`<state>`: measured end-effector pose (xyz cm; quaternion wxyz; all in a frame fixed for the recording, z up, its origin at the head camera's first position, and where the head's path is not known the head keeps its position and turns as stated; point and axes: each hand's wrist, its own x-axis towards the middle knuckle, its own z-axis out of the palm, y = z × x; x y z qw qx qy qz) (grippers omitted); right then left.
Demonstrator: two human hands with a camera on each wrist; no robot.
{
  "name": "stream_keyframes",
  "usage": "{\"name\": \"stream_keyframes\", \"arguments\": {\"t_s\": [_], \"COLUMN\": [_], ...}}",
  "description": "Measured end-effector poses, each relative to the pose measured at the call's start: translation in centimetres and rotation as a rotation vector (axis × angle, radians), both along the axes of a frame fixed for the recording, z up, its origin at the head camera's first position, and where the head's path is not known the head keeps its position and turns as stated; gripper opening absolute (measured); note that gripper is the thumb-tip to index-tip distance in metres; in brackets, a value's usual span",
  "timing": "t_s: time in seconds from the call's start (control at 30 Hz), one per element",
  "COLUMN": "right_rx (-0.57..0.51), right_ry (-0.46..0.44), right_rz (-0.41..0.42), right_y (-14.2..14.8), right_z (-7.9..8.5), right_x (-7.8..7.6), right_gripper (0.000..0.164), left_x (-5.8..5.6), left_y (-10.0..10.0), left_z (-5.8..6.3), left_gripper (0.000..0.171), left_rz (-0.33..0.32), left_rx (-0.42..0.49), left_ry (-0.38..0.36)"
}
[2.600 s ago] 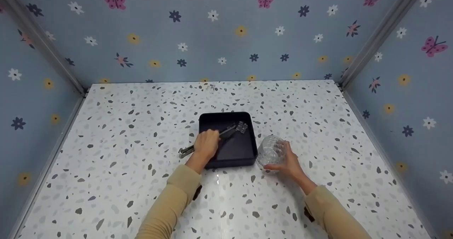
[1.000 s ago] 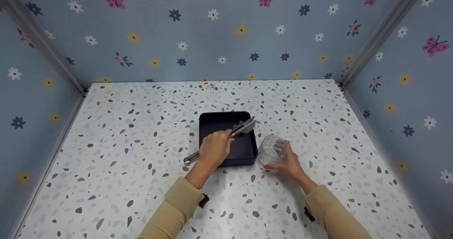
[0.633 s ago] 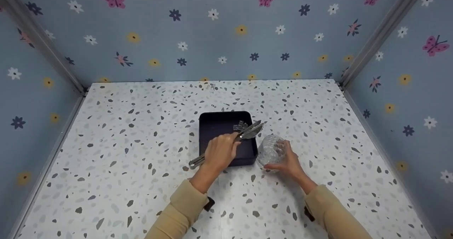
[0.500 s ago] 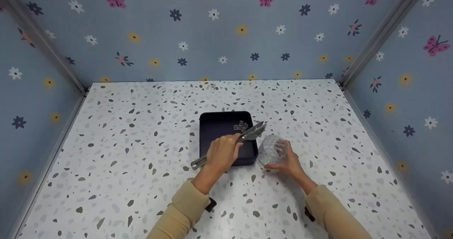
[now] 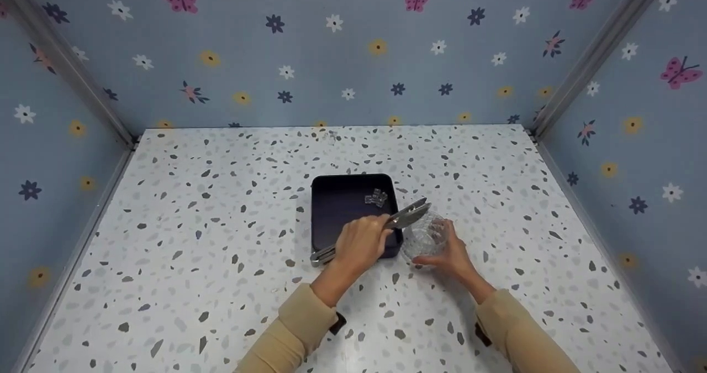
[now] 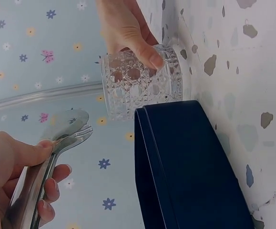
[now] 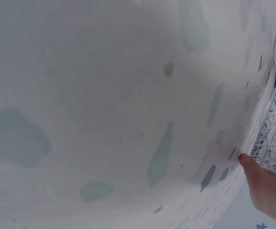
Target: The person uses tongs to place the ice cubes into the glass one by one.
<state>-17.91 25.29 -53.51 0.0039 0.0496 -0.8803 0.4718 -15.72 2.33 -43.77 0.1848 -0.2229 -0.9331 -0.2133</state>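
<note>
The shiny metal tongs (image 5: pixel 407 217), earlier at the clear cubes (image 5: pixel 376 198), have moved across to the patterned clear glass (image 5: pixel 421 243), their ends raised above its rim; whether they pinch anything I cannot tell. The left hand (image 5: pixel 362 243) has its fingers curled round them, hiding part of the dark box (image 5: pixel 334 207) under the cubes. The right hand (image 5: pixel 456 258) grips the glass, unmoved, beside the box on the speckled table (image 5: pixel 221 284).

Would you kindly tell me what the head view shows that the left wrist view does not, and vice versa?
Only the head view shows the clear pieces inside the tray and both sleeves. Only the left wrist view makes out prongs on one tip of the tongs. Both show the tray, the left hand gripping the tongs and the right hand holding the glass.
</note>
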Motion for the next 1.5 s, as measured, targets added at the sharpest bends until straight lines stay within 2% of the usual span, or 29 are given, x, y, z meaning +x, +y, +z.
{"name": "stream_keyframes", "arguments": {"t_s": [0.23, 0.43, 0.8, 1.13, 1.37, 1.5], "right_rx": [-0.003, 0.022, 0.055, 0.044, 0.062, 0.036], "right_ry": [0.001, -0.004, -0.04, -0.043, -0.04, -0.033], "right_rz": [0.001, -0.016, -0.033, -0.02, -0.027, -0.011], "right_y": [0.0, -0.1, -0.1, -0.1, -0.1, -0.1], "right_z": [0.0, 0.0, 0.1, 0.2, 0.2, 0.2], "right_x": [0.0, 0.2, 0.3, 0.3, 0.2, 0.1], "right_gripper": [0.095, 0.099, 0.108, 0.106, 0.102, 0.095], "left_x": [0.1, 0.2, 0.3, 0.1, -0.1, -0.3], "left_y": [0.7, 1.0, 0.8, 0.2, -0.3, -0.7], "left_z": [-0.1, -0.3, -0.4, -0.4, -0.4, -0.4], "left_gripper": [0.025, 0.024, 0.036, 0.04, 0.041, 0.042], "left_rz": [-0.011, -0.018, -0.03, -0.016, 0.007, 0.034], "left_rx": [-0.037, -0.062, -0.025, 0.003, 0.015, 0.003], "left_ry": [-0.024, -0.004, 0.019, -0.008, -0.005, 0.016]}}
